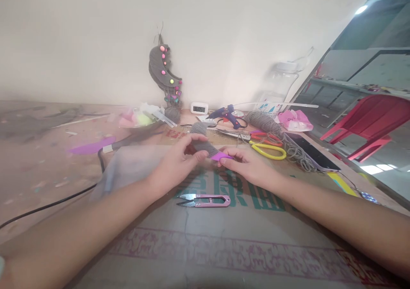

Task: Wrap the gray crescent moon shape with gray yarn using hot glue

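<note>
Both hands meet over the middle of the cardboard-covered table [224, 246]. My left hand [177, 163] is closed round the grey, yarn-wrapped end of a crescent piece [205, 147]. My right hand [248, 165] pinches the piece's bare purple tip [221, 156] between thumb and fingers. Grey yarn [200, 128] runs back from the wrapped part to a heap behind. Pink thread snips [205, 201] lie on the cardboard just in front of my hands, touched by neither.
Behind my hands lie yellow-handled scissors [269, 150], orange-handled scissors [264, 137], a blue glue gun [226, 113], a skein of grey yarn [262, 122], a pink bag [294, 120] and a small clock [199, 108]. A finished grey crescent with pompoms [163, 73] leans on the wall. A black cable [48, 205] crosses left. A red chair [368, 122] stands right.
</note>
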The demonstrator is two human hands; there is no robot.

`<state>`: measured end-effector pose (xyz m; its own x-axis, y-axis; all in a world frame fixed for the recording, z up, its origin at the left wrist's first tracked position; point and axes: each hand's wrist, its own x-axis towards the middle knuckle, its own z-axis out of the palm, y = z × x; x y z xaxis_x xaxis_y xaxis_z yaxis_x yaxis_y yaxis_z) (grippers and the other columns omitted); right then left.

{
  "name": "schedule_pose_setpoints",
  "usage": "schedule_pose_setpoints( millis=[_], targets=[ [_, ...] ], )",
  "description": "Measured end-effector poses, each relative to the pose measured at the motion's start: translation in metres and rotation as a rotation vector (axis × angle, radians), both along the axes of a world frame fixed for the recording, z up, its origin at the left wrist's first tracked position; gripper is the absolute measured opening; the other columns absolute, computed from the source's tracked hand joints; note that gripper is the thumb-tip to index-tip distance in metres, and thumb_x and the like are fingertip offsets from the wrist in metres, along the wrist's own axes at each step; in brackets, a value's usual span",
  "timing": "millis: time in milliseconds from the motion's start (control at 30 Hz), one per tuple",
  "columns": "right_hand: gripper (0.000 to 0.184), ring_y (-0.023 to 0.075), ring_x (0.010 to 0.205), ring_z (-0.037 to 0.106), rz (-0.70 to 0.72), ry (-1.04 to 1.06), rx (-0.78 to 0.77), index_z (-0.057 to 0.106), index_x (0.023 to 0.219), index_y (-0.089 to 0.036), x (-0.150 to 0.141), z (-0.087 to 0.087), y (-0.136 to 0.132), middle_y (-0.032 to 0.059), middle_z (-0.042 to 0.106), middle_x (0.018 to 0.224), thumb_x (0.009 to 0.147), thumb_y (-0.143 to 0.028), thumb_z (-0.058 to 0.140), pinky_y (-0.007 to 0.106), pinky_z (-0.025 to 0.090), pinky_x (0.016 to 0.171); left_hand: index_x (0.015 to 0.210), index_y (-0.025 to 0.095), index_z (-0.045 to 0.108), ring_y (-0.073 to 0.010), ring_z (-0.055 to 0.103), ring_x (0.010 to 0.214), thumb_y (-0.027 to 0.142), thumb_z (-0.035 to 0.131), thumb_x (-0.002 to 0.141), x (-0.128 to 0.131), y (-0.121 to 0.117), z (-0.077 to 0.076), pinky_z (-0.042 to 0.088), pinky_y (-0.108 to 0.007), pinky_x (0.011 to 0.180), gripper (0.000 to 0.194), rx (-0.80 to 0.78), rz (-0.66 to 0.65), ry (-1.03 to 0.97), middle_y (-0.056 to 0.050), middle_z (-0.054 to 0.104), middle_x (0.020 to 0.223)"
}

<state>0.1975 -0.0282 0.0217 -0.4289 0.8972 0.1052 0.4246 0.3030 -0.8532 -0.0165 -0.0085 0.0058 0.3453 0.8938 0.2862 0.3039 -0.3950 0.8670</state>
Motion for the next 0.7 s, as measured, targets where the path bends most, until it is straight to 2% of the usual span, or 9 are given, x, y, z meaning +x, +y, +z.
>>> schedule_pose_setpoints(
  millis=[100, 200, 433, 700],
  targets=[
    [0.024, 0.0135, 0.071, 0.056, -0.008, 0.014, 0.005, 0.067, 0.083, -0.017, -0.0007, 0.0015, -0.0004, 0.0014, 0.065, 0.082, 0.091, -0.037, 0.057, 0.025, 0.043, 0.064, 0.125, 0.023, 0.052, -0.0179, 0.060, 0.091, 0.046, 0.067, 0.082, 0.0019, -0.0047, 0.0007, 0.050, -0.028, 0.073, 0.052, -0.011, -0.041, 0.044, -0.005, 0.062, 0.109],
    [0.023, 0.0122, 0.067, 0.055, 0.007, -0.011, 0.038, 0.068, 0.083, -0.017, -0.0014, 0.0022, -0.0014, 0.0014, 0.066, 0.084, 0.091, -0.035, 0.057, 0.024, 0.043, 0.062, 0.125, 0.023, 0.051, -0.0178, 0.061, 0.094, 0.045, 0.065, 0.083, 0.0035, -0.0065, 0.0001, 0.050, -0.029, 0.076, 0.049, 0.018, -0.043, 0.054, -0.007, 0.060, 0.119],
    [0.022, 0.0133, 0.073, 0.056, 0.032, -0.026, 0.065, 0.069, 0.087, -0.017, -0.0006, -0.0009, -0.0003, 0.0022, 0.065, 0.084, 0.092, -0.034, 0.056, 0.025, 0.043, 0.064, 0.123, 0.021, 0.053, -0.0167, 0.061, 0.093, 0.039, 0.065, 0.084, 0.0023, -0.0055, 0.0016, 0.050, -0.030, 0.081, 0.044, 0.038, -0.032, 0.084, -0.006, 0.060, 0.123],
    [0.023, 0.0121, 0.069, 0.055, 0.044, -0.032, 0.075, 0.069, 0.086, -0.017, 0.0007, -0.0010, -0.0003, 0.0013, 0.066, 0.083, 0.092, -0.035, 0.056, 0.024, 0.042, 0.061, 0.123, 0.022, 0.057, -0.0179, 0.062, 0.092, 0.043, 0.063, 0.085, 0.0008, -0.0061, 0.0021, 0.049, -0.031, 0.081, 0.043, 0.037, -0.025, 0.075, -0.006, 0.062, 0.121]
  ],
)
